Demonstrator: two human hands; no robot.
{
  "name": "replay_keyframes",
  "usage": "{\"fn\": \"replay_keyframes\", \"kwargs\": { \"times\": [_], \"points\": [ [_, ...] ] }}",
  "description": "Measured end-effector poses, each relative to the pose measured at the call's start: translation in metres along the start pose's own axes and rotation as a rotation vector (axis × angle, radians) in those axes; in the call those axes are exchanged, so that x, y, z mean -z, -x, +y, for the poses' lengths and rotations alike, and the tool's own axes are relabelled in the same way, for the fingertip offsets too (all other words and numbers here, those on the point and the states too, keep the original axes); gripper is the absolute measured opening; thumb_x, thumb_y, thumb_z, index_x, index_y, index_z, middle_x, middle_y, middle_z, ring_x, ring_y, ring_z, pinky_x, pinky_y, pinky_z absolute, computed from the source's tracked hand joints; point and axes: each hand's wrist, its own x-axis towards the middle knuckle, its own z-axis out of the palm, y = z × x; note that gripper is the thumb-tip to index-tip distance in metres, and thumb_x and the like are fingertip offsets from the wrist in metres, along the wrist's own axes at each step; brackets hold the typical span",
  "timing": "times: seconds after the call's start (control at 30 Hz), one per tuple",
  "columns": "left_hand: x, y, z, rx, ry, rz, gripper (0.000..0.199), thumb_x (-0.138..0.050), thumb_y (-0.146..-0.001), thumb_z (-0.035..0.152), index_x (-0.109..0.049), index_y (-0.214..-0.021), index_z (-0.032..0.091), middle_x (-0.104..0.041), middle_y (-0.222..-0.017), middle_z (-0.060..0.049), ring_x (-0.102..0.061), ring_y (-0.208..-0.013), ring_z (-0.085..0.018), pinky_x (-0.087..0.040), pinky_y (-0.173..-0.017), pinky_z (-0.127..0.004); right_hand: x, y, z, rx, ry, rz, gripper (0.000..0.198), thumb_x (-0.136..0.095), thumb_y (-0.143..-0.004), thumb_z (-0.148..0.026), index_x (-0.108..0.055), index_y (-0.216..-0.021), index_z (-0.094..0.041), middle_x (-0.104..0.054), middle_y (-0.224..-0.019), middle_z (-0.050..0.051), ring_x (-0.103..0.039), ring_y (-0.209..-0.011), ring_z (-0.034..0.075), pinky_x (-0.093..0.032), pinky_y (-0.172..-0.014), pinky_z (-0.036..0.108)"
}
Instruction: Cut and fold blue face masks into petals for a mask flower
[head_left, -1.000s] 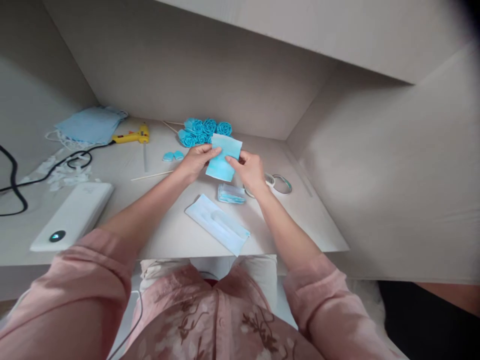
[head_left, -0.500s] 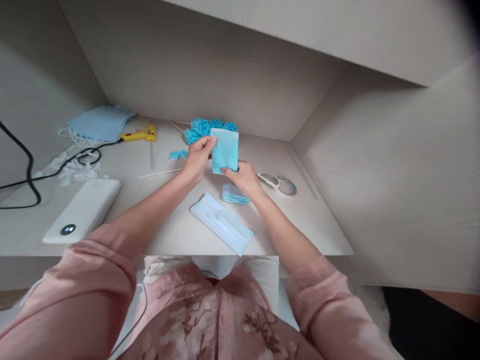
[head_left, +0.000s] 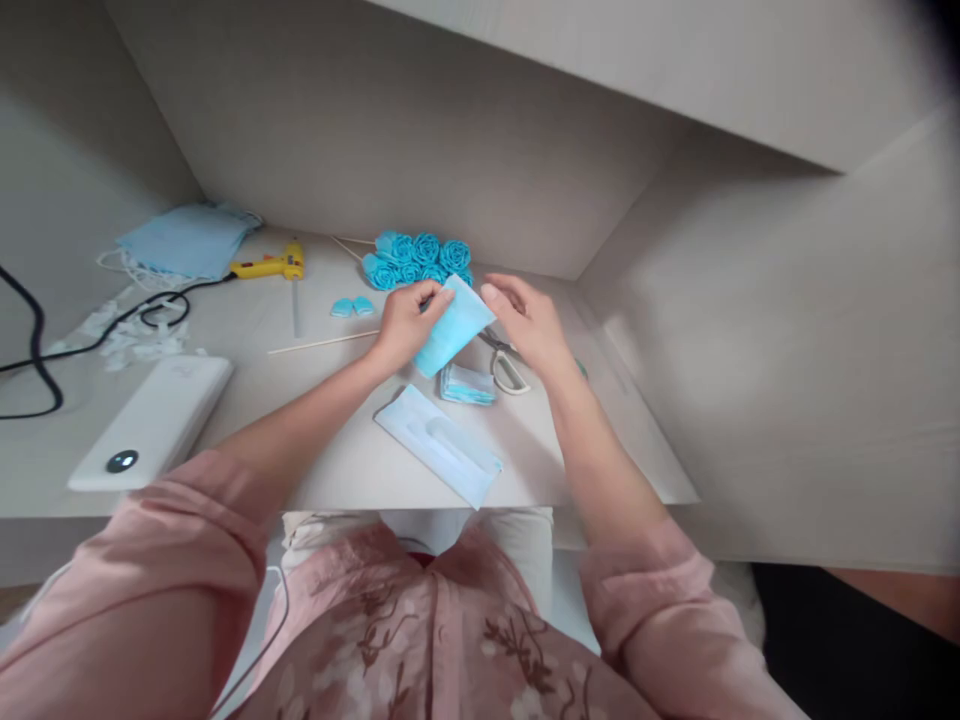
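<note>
Left hand: pinches the upper-left edge of the light-blue, rectangular, fabric-like sheet, raised above the pale flat tabletop. Right hand: loosely open beside the sheet's right corner; contact cannot be confirmed. Caution: uneven pulling may crease the sheet; a slackened left pinch could drop it onto the folded blue-and-white stack

Worn on my head, a single camera looks forward and down from close above the desk, my shirt filling the frame's bottom center.
</note>
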Motion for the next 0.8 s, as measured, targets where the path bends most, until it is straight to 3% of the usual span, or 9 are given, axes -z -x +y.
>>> {"fn": "replay_keyframes", "kwargs": {
  "times": [0.13, 0.23, 0.33, 0.57, 0.8],
  "points": [
    [-0.004, 0.009, 0.007, -0.089, -0.081, -0.105, 0.028, -0.054, -0.088, 0.036, -0.058, -0.069, 0.016, -0.056, -0.066, 0.001, -0.051, -0.067, -0.012, -0.035, -0.064, -0.025, -0.009, -0.001, -0.001, 0.054, 0.059, -0.02, 0.035, -0.066, -0.084, -0.052, -0.073, -0.091, -0.018, -0.071, -0.078, 0.002, -0.061, -0.073, 0.016, -0.045, -0.068, 0.029],
    [-0.004, 0.009, 0.005, -0.064, -0.088, -0.137, 0.027, -0.056, -0.086, 0.038, -0.061, -0.072, 0.016, -0.059, -0.068, 0.001, -0.052, -0.068, -0.012, -0.036, -0.065, -0.025, -0.019, -0.001, 0.005, 0.117, 0.041, 0.07, 0.031, -0.063, -0.087, -0.046, -0.067, -0.075, -0.018, -0.061, -0.067, -0.001, -0.053, -0.066, 0.012, -0.04, -0.064, 0.027],
    [-0.003, 0.006, -0.001, 0.032, -0.034, -0.146, 0.027, -0.062, -0.08, 0.042, -0.065, -0.075, 0.015, -0.064, -0.072, 0.0, -0.053, -0.07, -0.014, -0.038, -0.066, -0.025, -0.021, -0.001, 0.016, 0.154, 0.005, 0.177, 0.027, -0.06, -0.089, -0.042, -0.063, -0.076, -0.019, -0.059, -0.068, -0.002, -0.051, -0.066, 0.012, -0.039, -0.066, 0.027],
    [-0.004, 0.007, -0.008, 0.193, 0.093, -0.211, 0.032, -0.073, -0.069, 0.046, -0.065, -0.067, 0.015, -0.062, -0.067, 0.0, -0.051, -0.066, -0.013, -0.039, -0.063, -0.025, -0.016, 0.012, 0.044, 0.096, -0.042, 0.324, 0.026, -0.059, -0.089, -0.042, -0.061, -0.076, -0.019, -0.054, -0.068, -0.003, -0.048, -0.065, 0.011, -0.038, -0.064, 0.026],
    [0.002, 0.003, -0.011, 0.268, 0.157, -0.226, 0.039, -0.078, -0.065, 0.05, -0.062, -0.063, 0.015, -0.053, -0.059, 0.002, -0.041, -0.057, -0.009, -0.031, -0.054, -0.023, -0.01, 0.013, 0.046, 0.105, -0.045, 0.427, 0.029, -0.056, -0.092, -0.046, -0.059, -0.078, -0.02, -0.053, -0.068, -0.004, -0.048, -0.066, 0.011, -0.038, -0.064, 0.025]
  ]
}}
